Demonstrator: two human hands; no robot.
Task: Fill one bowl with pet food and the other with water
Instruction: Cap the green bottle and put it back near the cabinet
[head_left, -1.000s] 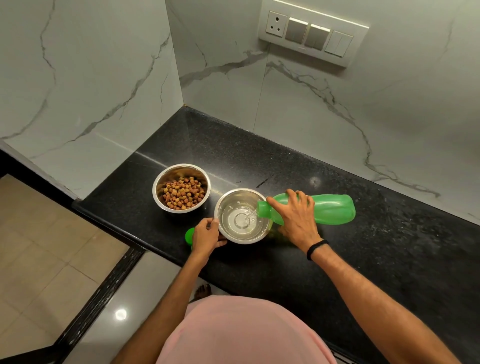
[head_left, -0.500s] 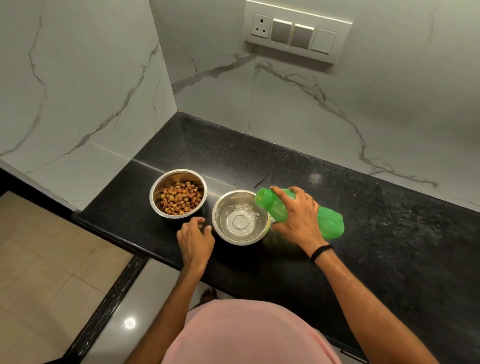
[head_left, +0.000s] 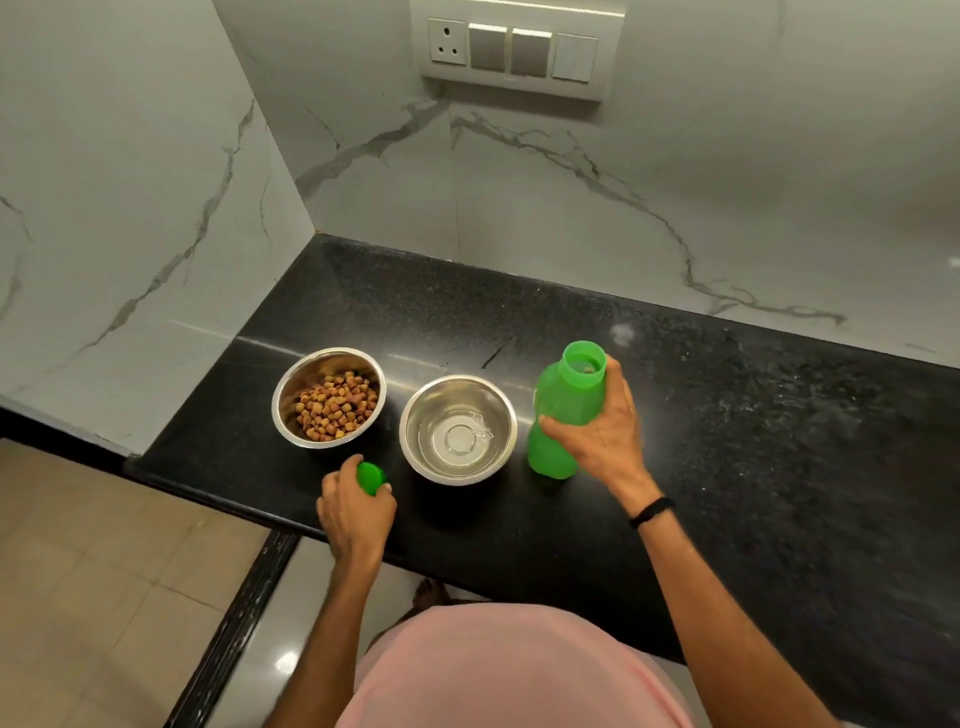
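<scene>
Two steel bowls stand side by side on the black counter (head_left: 727, 441). The left bowl (head_left: 291, 387) holds brown pet food kibble (head_left: 336, 402). The right bowl (head_left: 413, 415) holds clear water. A green plastic bottle (head_left: 563, 410) stands upright and uncapped to the right of the water bowl, and my right hand (head_left: 602, 436) grips its middle. My left hand (head_left: 356, 512) holds the green bottle cap (head_left: 370, 477) near the counter's front edge, just below the gap between the bowls.
White marble walls meet in a corner behind the bowls. A switch panel (head_left: 511, 52) with a socket sits high on the back wall. The counter's front edge (head_left: 218, 499) runs diagonally at left, with tiled floor below. The counter stretches far to the right.
My right hand tipped the bottle back from pouring over the water bowl and stood it upright beside it. My left hand left the bowl's rim and took hold of the green cap.
</scene>
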